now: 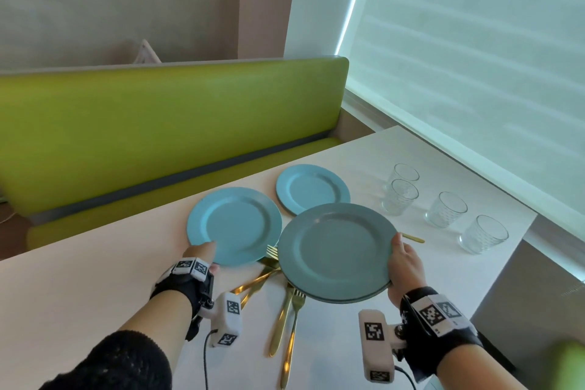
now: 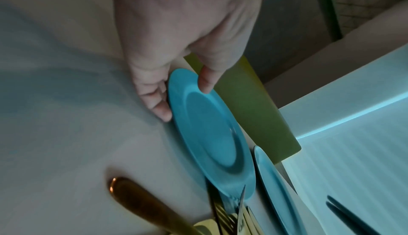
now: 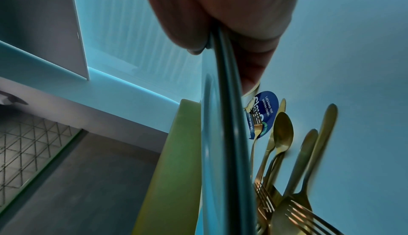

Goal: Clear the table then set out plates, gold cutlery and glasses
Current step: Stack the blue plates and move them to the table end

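While the right hand [image 1: 403, 266] pinches what appears to be two stacked plates [image 1: 335, 252] above the cutlery [image 1: 285, 310], a slip could drop them; the left hand [image 1: 202, 255] grips another plate [image 1: 234, 225] beside the cutlery.

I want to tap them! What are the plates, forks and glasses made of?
Plates: probably ceramic or melamine; matte blue, no shine.
Forks: metal with a gold finish; bright reflections.
Glasses: clear glass, it seems; see-through with a dimpled pattern.

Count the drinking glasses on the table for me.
4, all empty on the table's window side: two close together at the far end, one in the middle, one nearest.
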`<action>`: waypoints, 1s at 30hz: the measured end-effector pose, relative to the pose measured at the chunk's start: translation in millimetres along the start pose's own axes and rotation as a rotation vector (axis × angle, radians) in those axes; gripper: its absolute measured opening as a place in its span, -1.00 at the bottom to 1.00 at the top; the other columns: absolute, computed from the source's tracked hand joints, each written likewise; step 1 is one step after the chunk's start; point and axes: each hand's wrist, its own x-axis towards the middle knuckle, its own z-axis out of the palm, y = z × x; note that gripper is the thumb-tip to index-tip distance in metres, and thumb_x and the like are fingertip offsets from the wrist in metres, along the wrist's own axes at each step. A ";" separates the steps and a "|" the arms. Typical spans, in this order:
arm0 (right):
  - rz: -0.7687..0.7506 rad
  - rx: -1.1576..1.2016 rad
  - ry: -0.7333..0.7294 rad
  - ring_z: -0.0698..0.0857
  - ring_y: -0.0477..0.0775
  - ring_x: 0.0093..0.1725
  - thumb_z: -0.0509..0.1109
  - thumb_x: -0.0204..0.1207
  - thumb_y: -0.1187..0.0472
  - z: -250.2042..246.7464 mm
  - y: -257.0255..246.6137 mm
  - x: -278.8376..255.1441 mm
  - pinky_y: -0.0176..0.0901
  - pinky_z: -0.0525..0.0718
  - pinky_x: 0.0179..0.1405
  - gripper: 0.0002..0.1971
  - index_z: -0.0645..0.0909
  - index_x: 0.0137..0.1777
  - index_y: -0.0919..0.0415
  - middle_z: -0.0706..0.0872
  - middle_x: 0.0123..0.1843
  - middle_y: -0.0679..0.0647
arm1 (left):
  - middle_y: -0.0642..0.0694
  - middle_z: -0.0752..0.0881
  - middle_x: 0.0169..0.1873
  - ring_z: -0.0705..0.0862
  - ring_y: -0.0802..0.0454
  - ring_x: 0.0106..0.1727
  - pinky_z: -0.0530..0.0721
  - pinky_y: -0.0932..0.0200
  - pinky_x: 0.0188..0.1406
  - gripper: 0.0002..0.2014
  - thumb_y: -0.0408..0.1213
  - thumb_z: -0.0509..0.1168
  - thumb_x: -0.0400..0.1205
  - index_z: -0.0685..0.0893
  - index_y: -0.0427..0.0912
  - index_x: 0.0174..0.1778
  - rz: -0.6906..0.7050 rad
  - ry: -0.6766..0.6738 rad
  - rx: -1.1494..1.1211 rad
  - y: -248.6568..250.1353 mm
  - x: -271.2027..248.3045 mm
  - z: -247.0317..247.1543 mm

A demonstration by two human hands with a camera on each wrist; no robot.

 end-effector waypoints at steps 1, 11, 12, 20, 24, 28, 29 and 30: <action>0.002 0.002 0.000 0.64 0.21 -0.05 0.10 0.71 0.00 2.4 1.8 -3.2 0.09 0.59 -0.05 -0.61 0.59 0.06 0.31 0.68 -0.02 0.27 | -0.24 0.54 -0.43 0.53 -0.16 -0.38 0.54 0.06 -0.22 -0.75 -0.25 0.26 0.61 0.44 -0.33 -0.29 0.008 -0.019 -0.019 -0.1 -3.9 -4.2; 0.029 0.048 -0.060 0.71 0.29 0.07 0.11 0.67 -0.08 24.8 0.9 -29.9 0.25 0.67 0.18 -0.63 0.59 -0.06 0.20 0.72 0.07 0.24 | -0.35 0.57 0.34 0.63 -0.36 0.23 0.63 -0.16 0.17 -0.60 -0.45 0.06 0.68 0.41 -0.39 0.46 0.167 -0.103 -0.340 20.8 -33.2 -12.3; 0.029 0.050 -0.068 0.71 0.29 0.09 0.11 0.68 -0.07 26.4 -0.8 -33.6 0.27 0.66 0.20 -0.63 0.59 -0.03 0.20 0.72 0.09 0.24 | -0.33 0.57 0.36 0.64 -0.35 0.22 0.64 -0.14 0.13 -0.59 -0.45 0.05 0.66 0.41 -0.37 0.46 0.202 -0.077 -0.316 22.3 -35.3 -15.3; 0.027 0.132 -0.124 0.69 0.25 0.05 0.11 0.69 -0.05 31.1 -14.3 -45.2 0.21 0.65 0.18 -0.64 0.61 -0.20 0.08 0.71 0.04 0.19 | -0.39 0.55 0.34 0.63 -0.32 0.19 0.68 -0.05 -0.05 -0.61 -0.41 0.03 0.65 0.40 -0.38 0.40 0.391 -0.079 -0.392 38.7 -72.1 -41.6; 0.005 0.148 -0.141 0.69 0.26 0.01 0.11 0.69 -0.07 33.5 -23.3 -40.5 0.17 0.67 0.11 -0.59 0.61 0.17 0.25 0.71 0.05 0.21 | -0.28 0.55 0.22 0.58 -0.18 0.04 0.60 0.15 -0.28 -0.67 -0.36 0.01 0.70 0.37 -0.30 0.39 0.411 -0.170 -0.424 40.9 -95.2 -44.0; -0.026 0.136 -0.157 0.61 0.15 -0.20 0.07 0.71 -0.04 37.9 -35.9 -33.9 -0.03 0.60 -0.24 -0.65 0.53 0.04 0.23 0.61 -0.22 0.09 | -0.19 0.55 0.35 0.61 -0.18 0.21 0.59 0.08 0.03 -0.64 -0.15 -0.05 0.76 0.41 -0.16 0.43 0.366 -0.224 -0.393 42.0 -113.1 -34.9; -0.034 0.117 -0.162 0.63 0.19 -0.14 0.07 0.70 -0.05 41.1 -35.9 -29.7 0.02 0.63 -0.16 -0.65 0.52 0.04 0.21 0.61 -0.21 0.10 | -0.18 0.54 0.39 0.58 -0.20 0.32 0.57 -0.01 0.17 -0.61 -0.12 -0.07 0.77 0.39 -0.13 0.47 0.343 -0.229 -0.403 43.1 -115.1 -31.4; -0.049 0.098 -0.166 0.65 0.23 -0.05 0.07 0.69 -0.08 44.7 -36.1 -26.6 0.09 0.67 -0.03 -0.65 0.52 0.05 0.19 0.64 -0.15 0.12 | -0.17 0.52 0.40 0.56 -0.20 0.36 0.54 -0.04 0.24 -0.59 -0.10 -0.09 0.78 0.37 -0.12 0.50 0.340 -0.232 -0.407 44.6 -117.0 -27.4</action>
